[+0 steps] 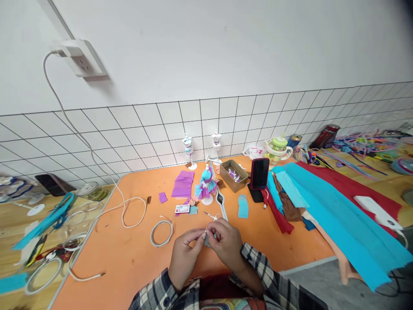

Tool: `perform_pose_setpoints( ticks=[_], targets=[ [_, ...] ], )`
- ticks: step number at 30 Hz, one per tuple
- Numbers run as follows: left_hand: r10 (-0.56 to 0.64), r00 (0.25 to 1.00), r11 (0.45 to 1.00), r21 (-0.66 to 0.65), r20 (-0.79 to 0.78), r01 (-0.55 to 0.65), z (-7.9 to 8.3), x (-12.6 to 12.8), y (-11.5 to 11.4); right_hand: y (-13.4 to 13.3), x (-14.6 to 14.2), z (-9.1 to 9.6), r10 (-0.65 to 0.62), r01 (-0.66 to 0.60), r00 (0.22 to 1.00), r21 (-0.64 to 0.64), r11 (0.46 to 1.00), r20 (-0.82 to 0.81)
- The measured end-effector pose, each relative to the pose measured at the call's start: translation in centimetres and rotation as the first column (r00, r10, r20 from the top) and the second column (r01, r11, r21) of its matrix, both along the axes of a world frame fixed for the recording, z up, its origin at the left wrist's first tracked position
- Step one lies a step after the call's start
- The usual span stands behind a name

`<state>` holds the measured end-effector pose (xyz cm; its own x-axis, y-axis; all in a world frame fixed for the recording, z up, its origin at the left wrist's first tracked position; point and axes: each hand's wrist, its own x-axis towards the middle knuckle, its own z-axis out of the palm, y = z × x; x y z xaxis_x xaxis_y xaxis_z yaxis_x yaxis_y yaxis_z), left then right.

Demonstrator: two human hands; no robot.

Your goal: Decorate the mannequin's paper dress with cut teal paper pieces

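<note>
"Where's the pale bit (205, 233)?"
"Left hand (188, 255) and right hand (226, 246) pinch it between them, over the table (135, 247); too small to identify."
"How best to work it?"
"Gently, I'd say: steady wrists, clear of the scissors (217, 217)."

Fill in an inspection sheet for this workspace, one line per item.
Surface: orange tabletop, bare patches at left, crowded toward the back and right.
Job's things: small pale piece at the fingertips, too small to identify; scissors just beyond the hands.
Clutter: purple sheet, pale coil, cardboard box, upright phone; long blue strip overhanging the edge.
Hands: left hand and right hand bare, pinching together.
Cables: white cable runs from the wall socket, looping over the tabletop's left side.
Surroundings: white wall behind, grid-lined lower down; wooden surfaces either side.
</note>
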<state>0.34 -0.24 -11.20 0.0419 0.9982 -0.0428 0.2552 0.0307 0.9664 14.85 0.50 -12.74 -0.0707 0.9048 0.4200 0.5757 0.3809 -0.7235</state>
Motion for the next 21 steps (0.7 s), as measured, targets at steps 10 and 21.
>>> perform_pose_setpoints(
  ticks=[10, 21],
  targets=[
    [-0.090, 0.995, 0.995, 0.032, -0.038, 0.091, 0.8, -0.6, 0.0, 0.5, 1.9, 0.2, 0.170, -0.185, 0.963, 0.056, 0.981, 0.208],
    [-0.022, 1.000, 0.997, -0.068, -0.007, 0.021, -0.4, 0.2, 0.0, 0.3, 0.1, -0.3, -0.017, -0.066, 0.966, -0.312, 0.948, -0.257]
  ],
)
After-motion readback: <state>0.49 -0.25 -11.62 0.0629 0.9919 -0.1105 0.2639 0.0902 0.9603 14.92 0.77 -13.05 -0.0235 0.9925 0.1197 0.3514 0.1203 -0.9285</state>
